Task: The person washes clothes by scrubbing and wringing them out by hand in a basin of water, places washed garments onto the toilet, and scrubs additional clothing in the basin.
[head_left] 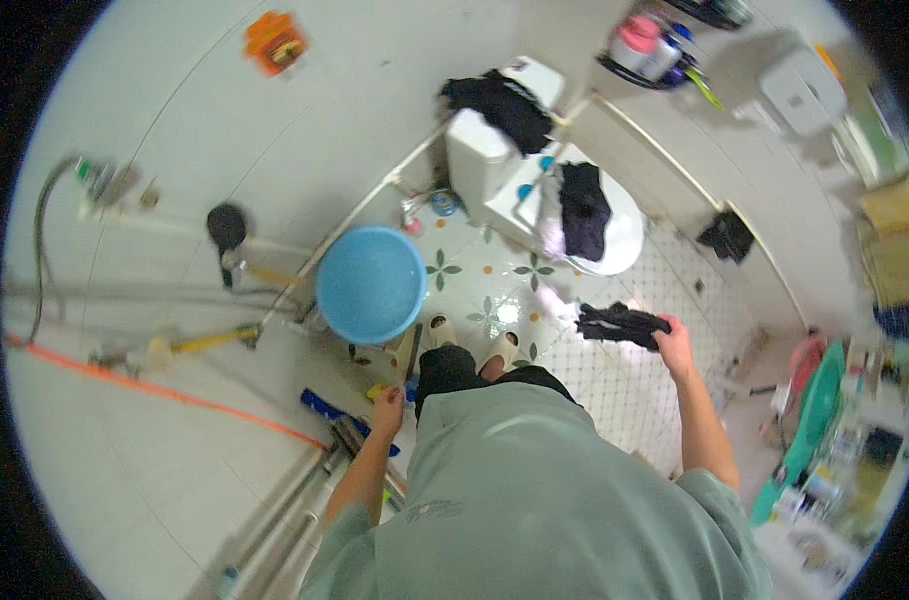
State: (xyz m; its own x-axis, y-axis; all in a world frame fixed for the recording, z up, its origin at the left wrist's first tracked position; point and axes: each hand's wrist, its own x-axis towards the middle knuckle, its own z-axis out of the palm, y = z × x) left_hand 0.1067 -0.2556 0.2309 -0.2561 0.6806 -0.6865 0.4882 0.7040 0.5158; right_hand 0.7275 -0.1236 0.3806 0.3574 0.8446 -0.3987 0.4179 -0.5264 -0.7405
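On the right, my right hand (pixel 673 345) is closed on one end of a bunched black cloth (pixel 620 325), which stretches leftward from it above the tiled floor. My left hand (pixel 388 408) hangs low on the left with its fingers curled in, and no held thing shows in it. It is nearest to a small yellow item and some long handles leaning at the wall. A dark garment (pixel 583 210) and a pale one lie across the white toilet (pixel 623 245). Another black garment (pixel 510 108) is draped over the toilet tank (pixel 472 155).
A light-blue basin (pixel 372 285) stands left of my feet. Poles and a blue brush head (pixel 325 404) lean near my left arm. A hose (pixel 40 250) hangs on the left wall. At right are a green tub (pixel 815 425) and cluttered shelves. Something black (pixel 727 236) hangs by the right wall.
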